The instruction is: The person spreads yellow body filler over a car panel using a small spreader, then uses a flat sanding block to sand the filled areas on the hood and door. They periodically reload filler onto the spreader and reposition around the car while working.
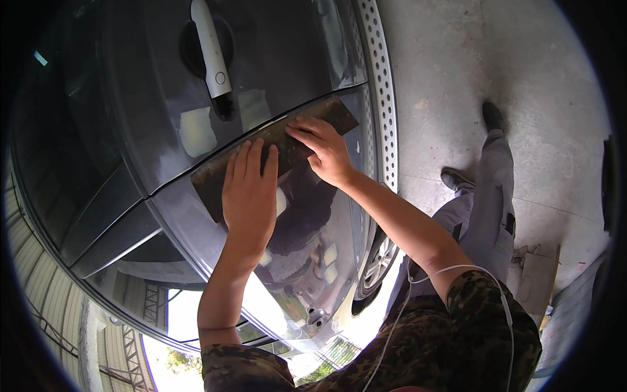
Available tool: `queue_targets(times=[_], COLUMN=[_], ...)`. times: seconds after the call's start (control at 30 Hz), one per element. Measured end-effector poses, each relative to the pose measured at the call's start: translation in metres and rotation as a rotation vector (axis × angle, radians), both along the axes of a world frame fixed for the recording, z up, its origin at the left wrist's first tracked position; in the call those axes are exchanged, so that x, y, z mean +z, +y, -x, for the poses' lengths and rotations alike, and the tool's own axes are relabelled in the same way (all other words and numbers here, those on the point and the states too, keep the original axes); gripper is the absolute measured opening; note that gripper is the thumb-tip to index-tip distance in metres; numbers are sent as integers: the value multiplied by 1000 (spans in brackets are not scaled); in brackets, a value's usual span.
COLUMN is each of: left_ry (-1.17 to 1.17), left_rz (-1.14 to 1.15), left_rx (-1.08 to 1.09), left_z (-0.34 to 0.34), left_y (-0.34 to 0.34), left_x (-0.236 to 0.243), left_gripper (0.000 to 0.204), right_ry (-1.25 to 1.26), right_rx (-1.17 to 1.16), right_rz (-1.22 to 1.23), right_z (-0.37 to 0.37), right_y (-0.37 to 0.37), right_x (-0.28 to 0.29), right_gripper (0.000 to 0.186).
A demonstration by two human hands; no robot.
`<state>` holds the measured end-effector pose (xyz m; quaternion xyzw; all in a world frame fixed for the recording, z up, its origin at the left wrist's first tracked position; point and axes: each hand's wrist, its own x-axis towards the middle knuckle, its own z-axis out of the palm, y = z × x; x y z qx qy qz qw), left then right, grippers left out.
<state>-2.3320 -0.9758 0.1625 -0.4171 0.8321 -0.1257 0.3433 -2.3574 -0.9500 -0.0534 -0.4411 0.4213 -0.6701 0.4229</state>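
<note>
A long, dark brown flat strip (pixel 212 179) lies slantwise against the grey car's side panel, along the seam at the edge of the door (pixel 153 130). My left hand (pixel 251 196) rests on its lower left part, fingers stretched out and a little apart. Farther right, my right hand (pixel 326 153) has its fingertips on the strip's face and its thumb by the lower edge. The strip's underside is hidden. Below it, the panel (pixel 307 274) shows a dark patch and several pale filler spots.
Above the strip is a silver door handle (pixel 210 49), with pale filler patches (pixel 197 132) beside it. A perforated step (pixel 382 85) runs along the car's right side, above a wheel (pixel 379 264). Concrete floor (pixel 444 65) lies to the right. A white cable (pixel 503 294) hangs over my sleeve.
</note>
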Motion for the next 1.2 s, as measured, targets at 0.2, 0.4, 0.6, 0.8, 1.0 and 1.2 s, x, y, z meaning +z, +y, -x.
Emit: queue_targets(times=[0.2, 0.4, 0.6, 0.8, 1.0, 1.2], left_ry=[-7, 17, 49, 42, 24, -14], left_rz=[-17, -32, -27, -23, -67, -46], left_rx=[7, 58, 93, 96, 115, 75], left_z=[-2, -4, -4, -8, 3, 12], left_y=[-4, 1, 11, 23, 29, 17], left_x=[-2, -2, -3, -3, 1, 1], left_gripper=[43, 45, 43, 39, 43, 45], right_ry=[-52, -99, -84, -79, -55, -67], right_rx=[29, 111, 126, 139, 204, 140], right_rz=[-55, -96, -63, -60, -65, -60], right_z=[-4, 0, 3, 1, 15, 19], right_y=[-2, 3, 7, 17, 28, 19], right_x=[0, 2, 2, 0, 1, 0], right_gripper=[68, 70, 70, 69, 69, 70])
